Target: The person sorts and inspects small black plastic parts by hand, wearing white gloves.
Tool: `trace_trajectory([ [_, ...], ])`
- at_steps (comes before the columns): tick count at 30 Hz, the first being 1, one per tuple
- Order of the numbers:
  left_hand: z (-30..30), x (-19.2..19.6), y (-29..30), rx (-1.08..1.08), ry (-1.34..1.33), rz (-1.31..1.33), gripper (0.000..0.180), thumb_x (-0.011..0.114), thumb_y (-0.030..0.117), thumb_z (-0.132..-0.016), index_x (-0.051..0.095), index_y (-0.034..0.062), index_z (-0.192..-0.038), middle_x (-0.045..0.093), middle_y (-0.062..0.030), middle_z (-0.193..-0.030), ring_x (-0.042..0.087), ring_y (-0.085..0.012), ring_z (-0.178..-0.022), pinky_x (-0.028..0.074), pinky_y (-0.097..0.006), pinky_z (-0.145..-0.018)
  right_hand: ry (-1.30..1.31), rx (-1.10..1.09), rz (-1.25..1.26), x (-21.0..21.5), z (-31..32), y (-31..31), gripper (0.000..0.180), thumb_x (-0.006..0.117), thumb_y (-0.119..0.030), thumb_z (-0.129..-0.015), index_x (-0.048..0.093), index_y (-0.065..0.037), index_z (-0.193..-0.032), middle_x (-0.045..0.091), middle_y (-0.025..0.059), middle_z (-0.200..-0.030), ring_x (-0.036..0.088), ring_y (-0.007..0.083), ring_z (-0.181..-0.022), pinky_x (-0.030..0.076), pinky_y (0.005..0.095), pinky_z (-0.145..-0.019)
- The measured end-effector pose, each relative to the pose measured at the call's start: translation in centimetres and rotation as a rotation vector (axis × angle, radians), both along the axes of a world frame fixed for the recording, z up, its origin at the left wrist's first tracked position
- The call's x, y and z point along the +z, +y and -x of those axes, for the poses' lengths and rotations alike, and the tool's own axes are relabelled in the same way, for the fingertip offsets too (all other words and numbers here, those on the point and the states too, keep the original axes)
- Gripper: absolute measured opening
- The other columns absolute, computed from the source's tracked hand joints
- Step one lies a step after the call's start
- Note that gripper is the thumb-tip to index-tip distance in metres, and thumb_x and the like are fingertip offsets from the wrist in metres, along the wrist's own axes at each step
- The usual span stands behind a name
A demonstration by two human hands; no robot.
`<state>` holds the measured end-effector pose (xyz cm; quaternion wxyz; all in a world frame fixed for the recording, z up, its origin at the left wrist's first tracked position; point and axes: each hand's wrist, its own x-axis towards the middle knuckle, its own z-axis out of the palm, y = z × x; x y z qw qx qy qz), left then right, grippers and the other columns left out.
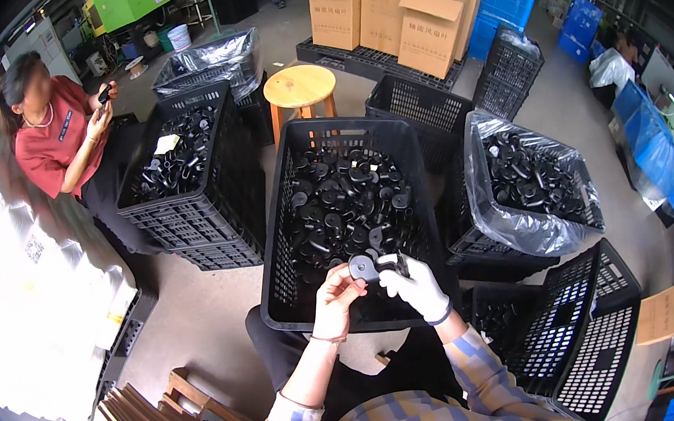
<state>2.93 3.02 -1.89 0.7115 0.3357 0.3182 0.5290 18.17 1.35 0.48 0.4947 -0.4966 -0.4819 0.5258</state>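
Note:
A small black plastic part with a round, disc-like end (363, 269) is held up over the near end of a black crate. My left hand (334, 302), bare, pinches its round end between thumb and fingers. My right hand (419, 291) wears a white glove and is closed on the part's dark right side. Whether those fingers also hold a small tool, I cannot tell. Below my hands, the black crate (275, 256) holds a heap of loose black parts (340, 202) of a similar look, some with round ends.
At the left, a person in a red shirt (59, 143) holds a black piece beside stacked crates (212, 217) of parts. A wooden stool (300, 87) stands beyond my crate. At the right are a plastic-lined crate (516, 226) and tipped crates (575, 333). Cardboard boxes (380, 16) stand behind.

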Motion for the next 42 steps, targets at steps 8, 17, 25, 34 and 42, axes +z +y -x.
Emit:
trace_trajectory([
  [8, 0.5, 1.2, -1.0, -0.01, -0.115, -0.039, 0.019, 0.056, -0.002, -0.07, 0.056, -0.0001, -0.089, 0.047, -0.0041, -0.09, 0.052, -0.0122, -0.072, 0.045, -0.023, -0.064, -0.182, 0.042, -0.168, 1.4, -0.3, -0.7, 0.023, 0.053, -0.002, -0.074, 0.051, -0.002, -0.096, 0.051, -0.0009, -0.074, 0.046, 0.0034, -0.059, 0.037, 0.0166, -0.051],
  [17, 0.8, 2.3, -2.3, -0.099, -0.325, 0.024, 0.014, 0.053, -0.001, -0.075, 0.057, -0.0026, -0.088, 0.04, -0.0057, -0.105, 0.052, -0.0156, -0.085, 0.048, -0.027, -0.072, -0.515, -0.051, -0.515, 4.2, 0.2, -1.2, 0.023, 0.055, 0.003, -0.068, 0.053, -0.002, -0.09, 0.053, 0.0101, -0.092, 0.054, 0.0184, -0.082, 0.043, 0.0256, -0.066],
  [25, 0.7, 2.7, -2.7, -0.098, -0.221, -0.024, 0.015, 0.053, -0.001, -0.075, 0.057, -0.002, -0.089, 0.038, -0.0046, -0.105, 0.049, -0.0137, -0.087, 0.045, -0.026, -0.075, -0.377, -0.061, -0.452, 4.3, 0.4, -1.4, 0.022, 0.055, 0.003, -0.067, 0.053, -0.001, -0.089, 0.053, 0.0118, -0.094, 0.053, 0.0203, -0.085, 0.043, 0.0263, -0.07],
  [34, 0.8, 2.2, -2.7, -0.03, 0.018, -0.269, 0.015, 0.053, -0.002, -0.074, 0.057, -0.0013, -0.089, 0.038, -0.0043, -0.104, 0.048, -0.013, -0.088, 0.042, -0.024, -0.077, -0.336, -0.069, -0.39, 4.5, 1.0, -1.4, 0.03, 0.054, 0.001, -0.072, 0.047, -0.001, -0.101, 0.053, 0.0049, -0.089, 0.048, 0.0048, -0.062, 0.039, 0.0167, -0.053],
  [42, 1.1, 2.5, -2.3, -0.146, -0.396, 0.103, 0.024, 0.048, 0.009, -0.08, 0.049, -0.0054, -0.099, 0.05, -0.012, -0.102, 0.053, -0.0205, -0.09, 0.043, -0.034, -0.081, -0.351, 0.101, -0.324, 3.5, -0.4, -1.6, 0.026, 0.052, -0.002, -0.075, 0.049, -0.002, -0.1, 0.055, 0.0027, -0.085, 0.049, 0.0057, -0.07, 0.041, 0.0191, -0.062],
])
